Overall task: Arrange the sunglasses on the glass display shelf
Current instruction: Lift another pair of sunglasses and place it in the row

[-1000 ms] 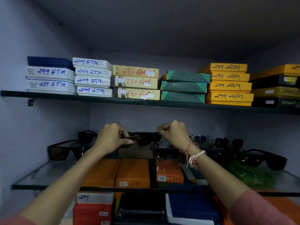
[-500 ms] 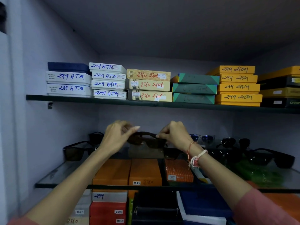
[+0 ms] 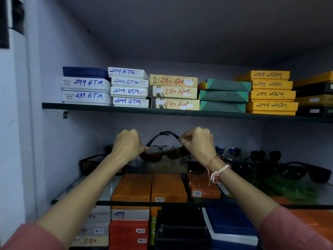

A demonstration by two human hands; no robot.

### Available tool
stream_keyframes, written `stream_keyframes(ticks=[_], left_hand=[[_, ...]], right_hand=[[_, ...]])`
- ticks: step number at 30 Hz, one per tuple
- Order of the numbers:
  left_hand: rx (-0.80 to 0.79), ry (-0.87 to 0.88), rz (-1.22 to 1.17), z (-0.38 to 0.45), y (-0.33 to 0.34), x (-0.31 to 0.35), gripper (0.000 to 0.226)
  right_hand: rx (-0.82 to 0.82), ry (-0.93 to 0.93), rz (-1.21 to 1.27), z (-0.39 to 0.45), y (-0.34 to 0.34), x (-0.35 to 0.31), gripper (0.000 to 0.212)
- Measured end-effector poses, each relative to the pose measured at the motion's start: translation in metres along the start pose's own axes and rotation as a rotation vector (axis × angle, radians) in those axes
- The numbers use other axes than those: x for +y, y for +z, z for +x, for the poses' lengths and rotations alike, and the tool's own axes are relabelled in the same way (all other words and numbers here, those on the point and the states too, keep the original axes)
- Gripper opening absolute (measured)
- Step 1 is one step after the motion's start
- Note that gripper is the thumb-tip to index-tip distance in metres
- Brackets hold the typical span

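Both hands, left hand [image 3: 128, 145] and right hand [image 3: 197, 141], pinching brown sunglasses [image 3: 164, 154] above glass shelf [image 3: 306, 193] in grey alcove.

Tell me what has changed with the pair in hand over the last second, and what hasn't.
Both hands keep their hold on the brown sunglasses, left hand at one end and right hand at the other. The pair has lifted slightly off the glass shelf, and its temple arms have swung up, unfolding. The other sunglasses on the shelf and the stacked boxes above stayed put.

"MULTI" on orange box [image 3: 169, 186]
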State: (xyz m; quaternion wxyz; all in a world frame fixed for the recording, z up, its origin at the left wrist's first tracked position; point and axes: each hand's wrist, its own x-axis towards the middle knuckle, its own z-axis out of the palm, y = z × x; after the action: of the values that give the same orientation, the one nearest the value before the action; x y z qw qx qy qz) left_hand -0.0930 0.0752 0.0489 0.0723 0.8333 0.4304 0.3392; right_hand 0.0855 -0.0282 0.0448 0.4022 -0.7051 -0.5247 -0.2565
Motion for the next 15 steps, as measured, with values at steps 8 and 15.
stream_keyframes(ticks=[8, 15], left_hand=[[-0.078, -0.056, 0.032, 0.015, 0.008, -0.007, 0.024], [-0.200, -0.141, 0.093, 0.026, 0.024, -0.010, 0.039]], right_hand=[[-0.093, 0.174, -0.034, 0.005, 0.020, 0.004, 0.015], [-0.257, 0.248, -0.090, 0.007, 0.039, 0.005, 0.019]])
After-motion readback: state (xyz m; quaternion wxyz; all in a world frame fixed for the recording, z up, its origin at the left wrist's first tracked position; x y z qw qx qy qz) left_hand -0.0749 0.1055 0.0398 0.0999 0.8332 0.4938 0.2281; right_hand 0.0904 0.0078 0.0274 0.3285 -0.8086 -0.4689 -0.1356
